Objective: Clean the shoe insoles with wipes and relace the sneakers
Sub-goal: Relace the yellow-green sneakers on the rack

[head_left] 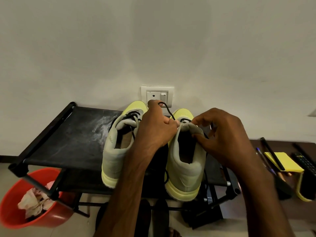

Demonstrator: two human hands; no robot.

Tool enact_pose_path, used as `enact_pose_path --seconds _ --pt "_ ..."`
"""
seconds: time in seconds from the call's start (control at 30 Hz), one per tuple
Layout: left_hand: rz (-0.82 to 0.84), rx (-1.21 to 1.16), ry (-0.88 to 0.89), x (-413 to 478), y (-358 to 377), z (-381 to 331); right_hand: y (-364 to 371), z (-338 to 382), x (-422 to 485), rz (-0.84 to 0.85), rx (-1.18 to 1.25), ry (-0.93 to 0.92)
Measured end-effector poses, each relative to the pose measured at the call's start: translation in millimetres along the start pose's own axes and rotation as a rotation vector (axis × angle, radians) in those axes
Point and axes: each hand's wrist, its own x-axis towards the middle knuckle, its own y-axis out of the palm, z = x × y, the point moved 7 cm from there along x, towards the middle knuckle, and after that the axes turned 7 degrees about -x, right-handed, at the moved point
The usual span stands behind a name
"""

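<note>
The left hand (156, 127) is pinching the black lace (168, 110) at the right sneaker's (185, 161) twelve o'clock; the right hand's (225, 135) fingers are pinching its tongue (192, 128).

My sneakers (185, 161) show matt grey suede-like cloth over smooth yellow rubber soles. The rack shelf (68, 134) is dull black fabric, dust-smeared. The red bucket (10, 211) is glossy plastic.

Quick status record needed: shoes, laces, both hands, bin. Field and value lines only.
surface: black rack
left shoe: on rack, heel toward camera, lace loose
right shoe: on rack, heel toward camera
lace: black, looped up from right shoe
left hand: grip on lace
right hand: fingers at right shoe's tongue
bin: red, crumpled wipes inside
</note>
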Motion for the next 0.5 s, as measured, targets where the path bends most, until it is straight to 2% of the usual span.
enact_pose_path --seconds 0.27,0.5 --pt "0.054 -0.036 -0.043 2 7 5 0 2 1 -0.075 0.057 0.012" --pt "0.052 -0.041 -0.052 4 8 8 8 9 0 -0.013 0.014 -0.042"
